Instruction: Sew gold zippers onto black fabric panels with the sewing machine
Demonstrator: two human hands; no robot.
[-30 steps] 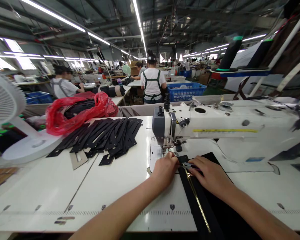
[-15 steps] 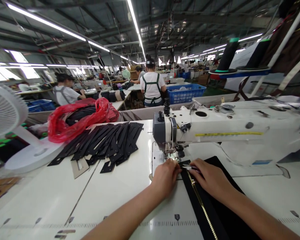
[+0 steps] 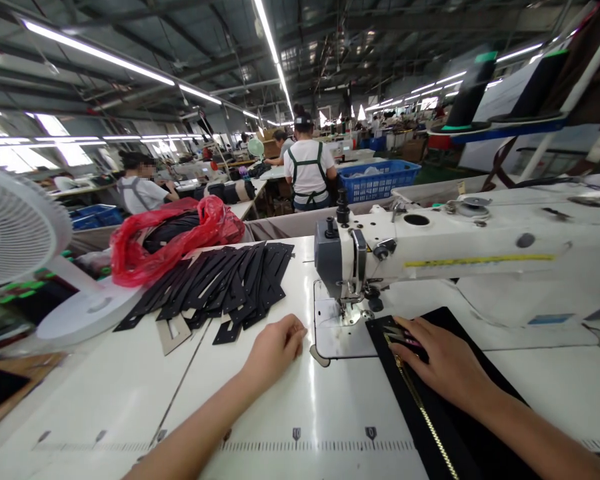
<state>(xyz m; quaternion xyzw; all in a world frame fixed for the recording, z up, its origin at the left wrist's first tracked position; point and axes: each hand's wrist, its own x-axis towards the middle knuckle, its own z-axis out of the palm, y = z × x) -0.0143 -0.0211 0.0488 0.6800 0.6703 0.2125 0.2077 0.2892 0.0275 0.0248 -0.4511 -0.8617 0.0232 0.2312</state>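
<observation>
1. the black fabric piece (image 3: 485, 433) is laid on the near side of the sewing machine (image 3: 480, 233), its upper end beside the machine's base plate; by this, it seems, the worked end is kept within easy reach.
2. the gold zipper (image 3: 431, 427) is kept facing up along the fabric, probably so that its teeth can be seen and the fingers guided by them.
3. the fabric is pressed upon by the right hand (image 3: 445, 363), whose grip is closed around a small metal tool (image 3: 397, 335); the tool is tucked under the fingers, perhaps so that cloth can be steadied without it being put down.
4. the left hand (image 3: 275, 340) is poised over the desk (image 3: 260, 413), to the left of the sewing machine's base plate and apart from the fabric. its grip is curled inward, the fingertips close together; whether it is fully closed, or a thin thread is pinched there, cannot be told.
5. the black strips (image 3: 235, 287) are fanned in overlap to the left of the sewing machine, presumably so that single ones can be picked out, with the red plastic bag (image 3: 130, 267) set behind them, farther from the hands.
</observation>
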